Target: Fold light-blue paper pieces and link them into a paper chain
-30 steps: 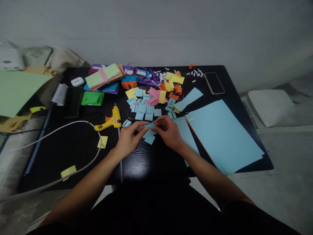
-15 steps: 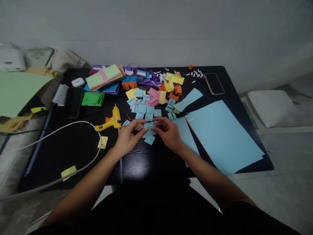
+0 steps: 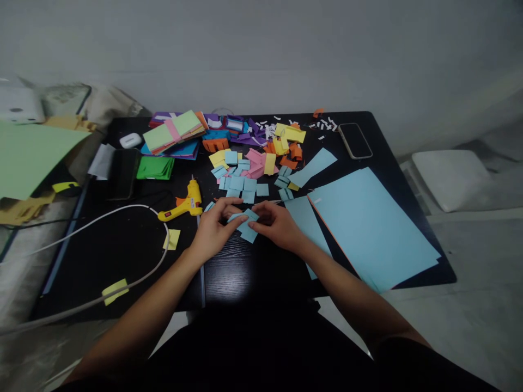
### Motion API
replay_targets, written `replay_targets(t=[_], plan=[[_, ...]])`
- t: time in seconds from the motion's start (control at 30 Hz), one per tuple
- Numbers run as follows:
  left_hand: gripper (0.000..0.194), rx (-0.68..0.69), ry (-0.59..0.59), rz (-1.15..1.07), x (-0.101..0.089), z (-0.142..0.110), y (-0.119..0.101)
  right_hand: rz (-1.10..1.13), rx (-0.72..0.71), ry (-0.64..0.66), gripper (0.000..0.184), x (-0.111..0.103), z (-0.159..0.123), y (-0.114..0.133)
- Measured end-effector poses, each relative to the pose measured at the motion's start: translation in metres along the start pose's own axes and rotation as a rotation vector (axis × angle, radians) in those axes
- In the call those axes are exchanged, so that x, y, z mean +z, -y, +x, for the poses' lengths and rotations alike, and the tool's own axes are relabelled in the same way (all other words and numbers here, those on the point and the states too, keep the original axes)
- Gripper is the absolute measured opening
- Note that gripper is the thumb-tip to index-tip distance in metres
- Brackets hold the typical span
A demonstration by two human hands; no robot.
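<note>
Small light-blue paper pieces (image 3: 247,231) lie partly overlapped between my two hands, just above the black table. My left hand (image 3: 214,226) pinches one of them between thumb and fingers from the left. From the right, my right hand (image 3: 278,223) has its thumb and bent fingers closed on the edge of a blue piece. More blue paper squares (image 3: 248,190) lie just beyond my fingertips, some folded. A yellow glue gun (image 3: 188,202) rests left of my left hand.
Large light-blue sheets (image 3: 371,223) cover the table's right side, with a phone (image 3: 355,140) behind. Coloured paper stacks (image 3: 175,130) and orange, yellow, pink and purple scraps fill the back. A white cable (image 3: 163,256) loops across the left; a dark phone (image 3: 122,173) lies there.
The blue piece between my hands has turned and come lower, onto the piece beneath it. My right hand has shifted slightly down and left. The view has moved a little.
</note>
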State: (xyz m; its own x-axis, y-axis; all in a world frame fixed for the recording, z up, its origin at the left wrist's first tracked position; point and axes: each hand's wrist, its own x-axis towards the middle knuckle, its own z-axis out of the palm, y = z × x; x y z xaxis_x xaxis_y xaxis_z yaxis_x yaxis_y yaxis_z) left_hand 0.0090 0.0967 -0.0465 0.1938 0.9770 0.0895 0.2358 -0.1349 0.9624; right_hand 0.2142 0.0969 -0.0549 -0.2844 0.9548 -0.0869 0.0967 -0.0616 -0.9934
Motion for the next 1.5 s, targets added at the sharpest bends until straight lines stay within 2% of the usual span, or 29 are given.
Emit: replay_targets(t=[0.17,0.43,0.57,0.67,0.77,0.87,0.97,1.13,1.33,1.5], plan=[[0.035,-0.052,0.022,0.015,-0.001,0.002,0.0,-0.028,0.008,0.042,0.029,-0.001,0.0,-0.001],[0.034,-0.046,0.063,0.056,-0.006,0.002,0.0,-0.107,0.006,0.036,0.024,0.001,-0.002,0.0],[0.03,-0.078,0.035,0.049,-0.006,0.003,-0.003,-0.009,0.028,0.067,0.025,0.002,-0.001,0.002],[0.029,-0.089,0.004,0.013,-0.004,0.004,-0.006,0.121,0.034,0.039,0.029,0.005,0.0,0.001],[0.025,-0.142,0.054,-0.068,-0.003,0.005,-0.008,0.178,0.04,0.003,0.031,0.007,0.0,0.001],[0.023,-0.162,0.105,-0.141,-0.002,0.005,-0.009,0.088,0.042,-0.001,0.028,0.007,-0.001,0.003],[0.022,-0.158,0.118,-0.118,-0.003,0.004,-0.01,0.021,-0.005,-0.019,0.026,0.006,-0.003,0.006],[0.024,-0.157,0.166,-0.031,-0.005,0.003,-0.012,0.085,-0.061,-0.032,0.02,0.006,-0.003,0.01],[0.021,-0.096,0.05,-0.081,-0.001,0.001,-0.007,0.114,-0.036,-0.088,0.022,0.005,-0.001,0.008],[0.012,-0.026,0.042,-0.118,0.001,0.0,-0.011,0.141,-0.054,-0.09,0.013,0.004,0.001,0.01]])
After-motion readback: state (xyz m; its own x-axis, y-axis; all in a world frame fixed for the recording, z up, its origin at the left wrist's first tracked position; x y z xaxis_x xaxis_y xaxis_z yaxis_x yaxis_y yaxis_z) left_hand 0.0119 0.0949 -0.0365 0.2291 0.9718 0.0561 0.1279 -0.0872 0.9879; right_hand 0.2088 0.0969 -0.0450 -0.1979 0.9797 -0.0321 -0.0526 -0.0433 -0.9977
